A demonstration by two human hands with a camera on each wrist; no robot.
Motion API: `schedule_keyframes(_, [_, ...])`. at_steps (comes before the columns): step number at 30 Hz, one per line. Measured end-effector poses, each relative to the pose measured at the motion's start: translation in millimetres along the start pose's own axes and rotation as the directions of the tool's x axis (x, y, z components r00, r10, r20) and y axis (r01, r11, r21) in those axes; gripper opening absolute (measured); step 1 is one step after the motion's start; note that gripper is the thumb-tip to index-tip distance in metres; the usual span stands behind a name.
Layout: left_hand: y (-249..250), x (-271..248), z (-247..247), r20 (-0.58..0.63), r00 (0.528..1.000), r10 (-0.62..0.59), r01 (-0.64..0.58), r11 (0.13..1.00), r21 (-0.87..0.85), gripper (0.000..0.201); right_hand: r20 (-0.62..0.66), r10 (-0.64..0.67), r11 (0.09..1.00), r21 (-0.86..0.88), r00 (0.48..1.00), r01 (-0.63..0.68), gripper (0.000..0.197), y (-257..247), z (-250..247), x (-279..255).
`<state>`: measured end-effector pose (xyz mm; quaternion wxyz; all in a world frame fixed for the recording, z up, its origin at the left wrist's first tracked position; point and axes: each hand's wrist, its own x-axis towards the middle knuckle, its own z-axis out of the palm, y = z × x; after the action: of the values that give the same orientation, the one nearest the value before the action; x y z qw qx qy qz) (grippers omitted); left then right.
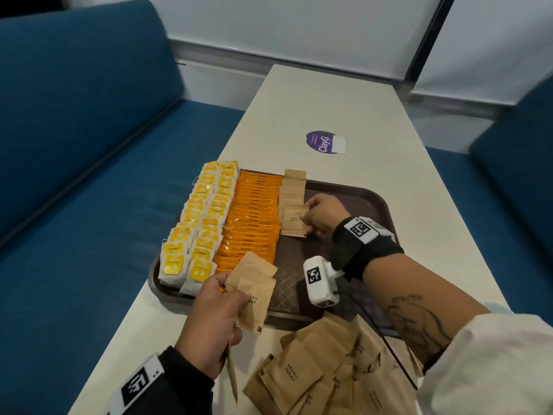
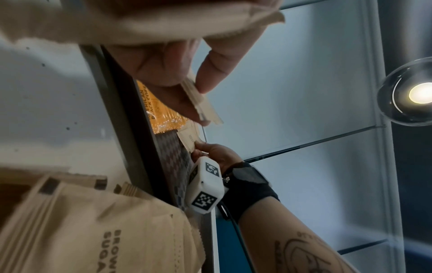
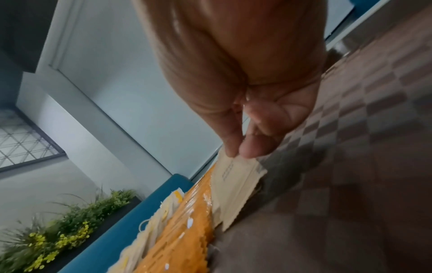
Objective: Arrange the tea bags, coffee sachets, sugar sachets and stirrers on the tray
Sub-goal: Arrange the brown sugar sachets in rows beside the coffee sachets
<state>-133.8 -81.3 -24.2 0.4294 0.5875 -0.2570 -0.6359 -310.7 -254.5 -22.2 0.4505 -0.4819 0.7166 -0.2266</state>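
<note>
Right hand [image 1: 321,215] is pinching a brown sugar sachet [image 1: 294,220] at the tray's [image 1: 380,205] twelve o'clock row. Left hand [image 1: 211,313] is gripping several sachets [image 1: 253,290] over the tray's six o'clock rim.

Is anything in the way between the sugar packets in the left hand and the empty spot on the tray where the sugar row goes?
Nothing visible blocks it. The left hand holds sugar sachets over the tray's near edge, and bare tray floor runs up to the sugar row. Only the right hand, pinching the row's front sachet, sits beside that spot.
</note>
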Motion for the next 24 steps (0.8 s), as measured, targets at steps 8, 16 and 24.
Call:
schedule_keyframes(8, [-2,-3,0,0.023,1.0,0.022,-0.022,1.0,0.013,0.033,-0.011,0.042,0.99,-0.132,0.999,-0.044,0.02,-2,8,9])
schedule_keyframes(16, [6,-15,7,0.019,0.996,0.082,-0.082,0.997,0.001,0.023,0.095,-0.157,0.985,0.091,0.983,0.148,0.027,-5,-22,-71])
schedule_keyframes(24, [6,-37,20,0.062,0.983,0.174,-0.177,0.984,0.031,0.008,0.31,-0.226,0.957,0.245,0.923,0.152,0.025,34,-6,-179])
